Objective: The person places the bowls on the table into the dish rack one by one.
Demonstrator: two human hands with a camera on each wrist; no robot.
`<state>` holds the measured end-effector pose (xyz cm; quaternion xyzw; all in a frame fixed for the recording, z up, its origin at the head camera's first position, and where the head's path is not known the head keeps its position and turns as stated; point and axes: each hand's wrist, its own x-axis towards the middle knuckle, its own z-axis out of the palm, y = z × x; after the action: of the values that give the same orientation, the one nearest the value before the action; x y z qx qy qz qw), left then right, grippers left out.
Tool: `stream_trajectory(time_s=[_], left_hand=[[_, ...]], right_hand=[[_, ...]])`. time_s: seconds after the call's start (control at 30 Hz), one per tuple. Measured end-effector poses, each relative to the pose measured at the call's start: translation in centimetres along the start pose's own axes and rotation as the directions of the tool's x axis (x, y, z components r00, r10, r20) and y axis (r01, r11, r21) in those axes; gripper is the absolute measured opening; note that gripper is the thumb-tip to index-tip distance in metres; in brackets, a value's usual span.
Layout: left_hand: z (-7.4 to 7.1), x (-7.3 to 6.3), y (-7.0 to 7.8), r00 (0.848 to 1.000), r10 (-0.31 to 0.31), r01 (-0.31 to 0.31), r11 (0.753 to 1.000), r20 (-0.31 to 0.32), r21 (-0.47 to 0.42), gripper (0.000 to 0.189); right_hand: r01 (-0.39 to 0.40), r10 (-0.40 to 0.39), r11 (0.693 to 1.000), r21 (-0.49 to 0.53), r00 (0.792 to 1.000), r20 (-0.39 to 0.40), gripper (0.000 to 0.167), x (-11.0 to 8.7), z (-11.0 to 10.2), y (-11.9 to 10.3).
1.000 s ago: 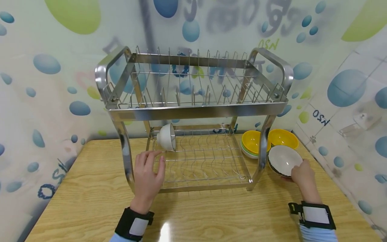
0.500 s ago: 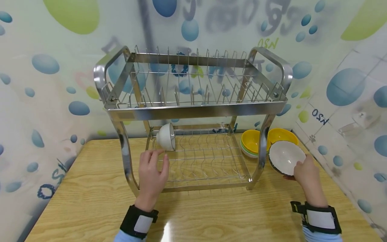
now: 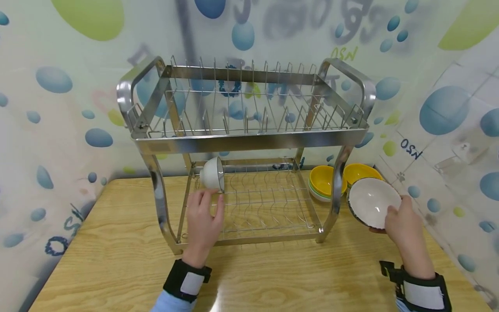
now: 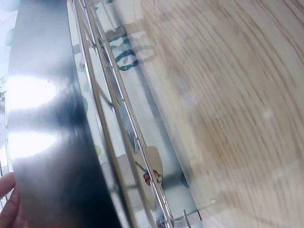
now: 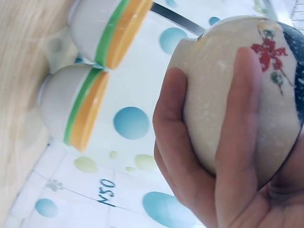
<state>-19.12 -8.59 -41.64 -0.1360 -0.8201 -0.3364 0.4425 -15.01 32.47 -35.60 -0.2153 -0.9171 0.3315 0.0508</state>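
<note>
My right hand [image 3: 403, 223] grips a bowl [image 3: 372, 203] at its near right edge, over the table right of the rack. The bowl's inside is white with a dark rim and leans toward me; the right wrist view shows its beige outside with a red flower, fingers spread under it. Another white bowl [image 3: 212, 174] stands on its side at the left end of the lower tier of the metal dish rack [image 3: 249, 142]. My left hand [image 3: 204, 221] reaches in at the rack's left front with relaxed fingers, fingertips right at that bowl's lower edge.
Behind the rack's right front leg is a stack of bowls, a yellow bowl [image 3: 322, 180] on top. Another yellow bowl [image 3: 362, 172] stands beside it, near the wall [image 3: 440, 182]. Upright wires line both rack tiers. The wooden table [image 3: 296, 277] stretches in front.
My right hand has brought its bowl a little right and up, away from the yellow bowls. My left hand has shifted right and slightly up toward the bowl in the rack.
</note>
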Motion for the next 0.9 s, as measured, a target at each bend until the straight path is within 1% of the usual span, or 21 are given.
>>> stream_trajectory(time_s=[0.17,0.33,0.6,0.7,0.77,0.9], left_hand=[[0.6,-0.1,0.4,0.999,-0.041,0.042,0.999,0.003,-0.022,0.015],[0.9,-0.2,0.9,0.996,-0.088,0.090,0.995,0.035,-0.046,0.015],[1.4,-0.2,1.5,0.992,-0.121,0.123,0.990,0.038,-0.071,0.018],[1.5,-0.2,1.7,0.988,-0.145,0.150,0.985,0.058,-0.081,0.019],[1.5,-0.2,1.8,0.982,-0.171,0.178,0.980,0.081,-0.088,0.020],[1.5,-0.1,2.1,0.964,-0.228,0.243,0.964,0.137,-0.105,0.023]], right_hand=[[-0.001,0.001,1.000,0.002,1.000,-0.020,0.053,-0.9,-0.6,-0.6],[0.006,-0.006,1.000,-0.003,0.999,-0.033,0.054,-1.9,-1.2,-1.2],[-0.015,0.016,1.000,0.004,0.998,-0.054,0.054,-3.0,-1.6,-2.0],[0.007,-0.007,1.000,0.001,0.999,-0.054,0.054,-3.6,-1.8,-2.3],[0.034,-0.035,0.999,-0.004,0.997,-0.063,0.053,-4.0,-1.7,-2.6],[0.117,-0.117,0.993,-0.006,0.990,-0.076,0.050,-4.9,-1.4,-3.1]])
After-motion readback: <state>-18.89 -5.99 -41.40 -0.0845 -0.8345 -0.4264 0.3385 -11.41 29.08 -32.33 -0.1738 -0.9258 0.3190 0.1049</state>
